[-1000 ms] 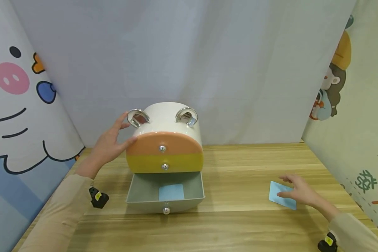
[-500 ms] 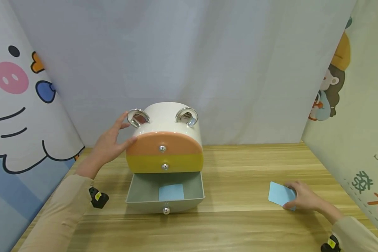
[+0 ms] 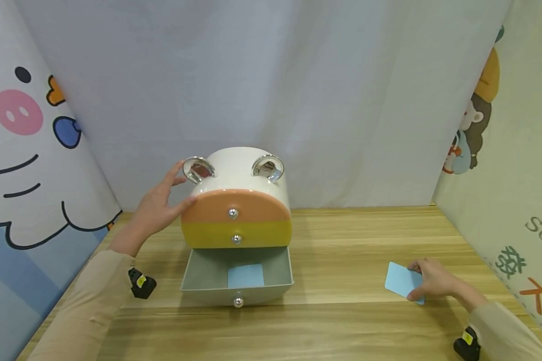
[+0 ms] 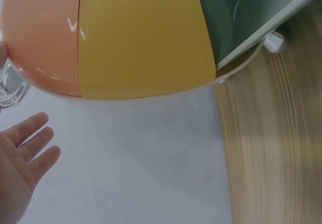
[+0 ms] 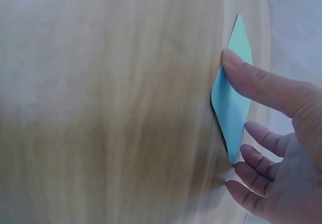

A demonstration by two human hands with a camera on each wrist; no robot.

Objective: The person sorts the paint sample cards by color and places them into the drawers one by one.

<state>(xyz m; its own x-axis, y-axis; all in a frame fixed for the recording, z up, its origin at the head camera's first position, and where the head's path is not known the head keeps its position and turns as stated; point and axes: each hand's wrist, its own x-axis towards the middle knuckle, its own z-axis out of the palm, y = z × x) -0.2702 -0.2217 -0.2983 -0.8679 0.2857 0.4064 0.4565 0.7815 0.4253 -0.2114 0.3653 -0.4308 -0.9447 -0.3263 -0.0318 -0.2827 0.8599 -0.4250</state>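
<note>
A small frog-like drawer cabinet (image 3: 244,178) with orange, yellow and grey-green fronts stands on the wooden table, its bottom drawer (image 3: 203,271) pulled out. Inside that drawer lies a light blue card (image 3: 246,276). My left hand (image 3: 155,210) rests against the cabinet's left side, thumb near the orange front (image 4: 40,38) and spread fingers by the silver ring-shaped ear. Over to the right, my right hand (image 3: 435,281) pinches a second blue card (image 3: 402,280) by its edges, thumb on one edge and fingertips at the other, low at the tabletop. The right wrist view shows this card (image 5: 232,108) slightly bowed.
Bare wooden tabletop (image 3: 339,271) stretches between the cabinet and the right hand. A grey-white cloth (image 3: 366,100) hangs behind. Printed cartoon panels border the left (image 3: 40,175) and right (image 3: 501,200) sides.
My right hand has moved from hovering over the card to gripping it by its edges; the card has barely shifted. My left hand and the cabinet stay as they were.
</note>
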